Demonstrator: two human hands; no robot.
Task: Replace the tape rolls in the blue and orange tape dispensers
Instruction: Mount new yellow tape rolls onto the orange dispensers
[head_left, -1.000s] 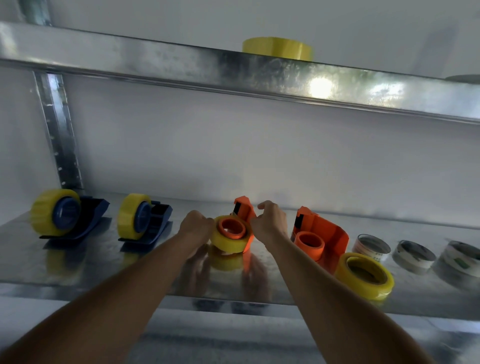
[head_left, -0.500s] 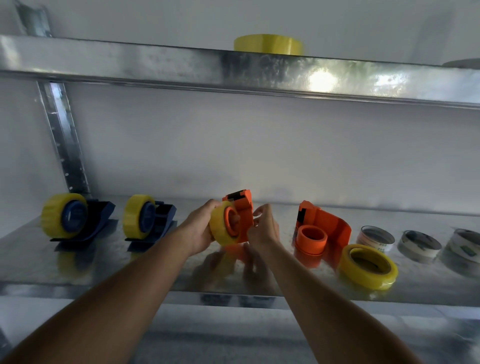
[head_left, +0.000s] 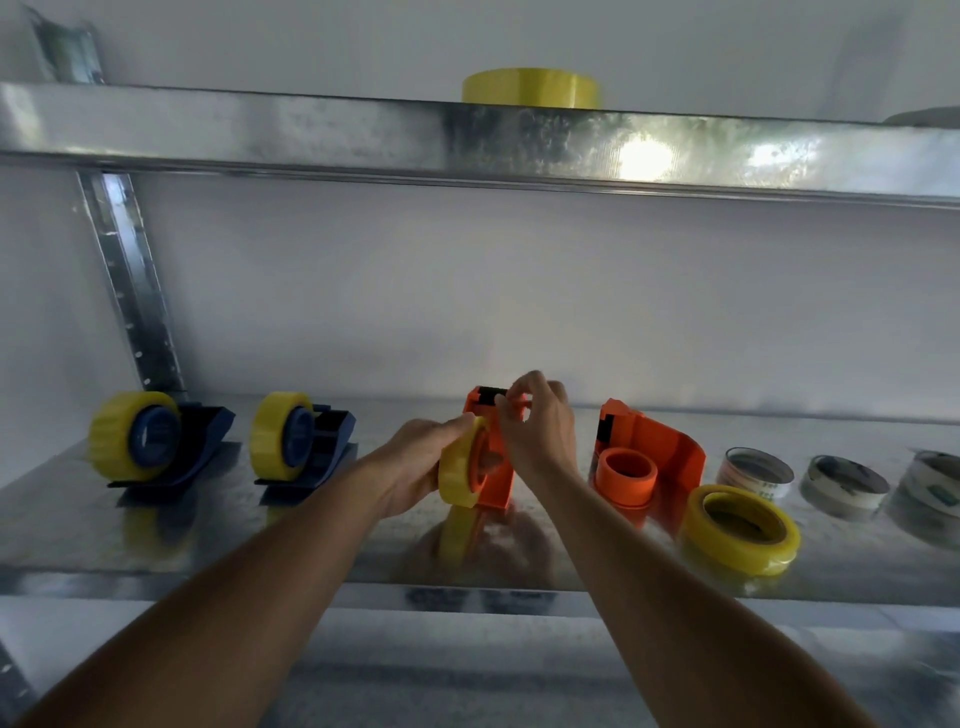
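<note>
Both blue dispensers (head_left: 171, 441) (head_left: 306, 441) on the shelf (head_left: 156, 545) carry yellow rolls. The left hand (head_left: 415, 467) grips the roll (head_left: 460, 467) on the upright orange dispenser (head_left: 493, 452); the right hand (head_left: 535, 426) pinches near its cutter (probably the tape end). The second orange dispenser (head_left: 649, 457) lies empty beside a loose roll (head_left: 740, 527).

Both forearms are bare from the bottom edge up to the wrists, with no sleeve over them. The left hand (head_left: 415, 467) and right hand (head_left: 540, 431) are bare too. Fingernails look short and plain.
</note>
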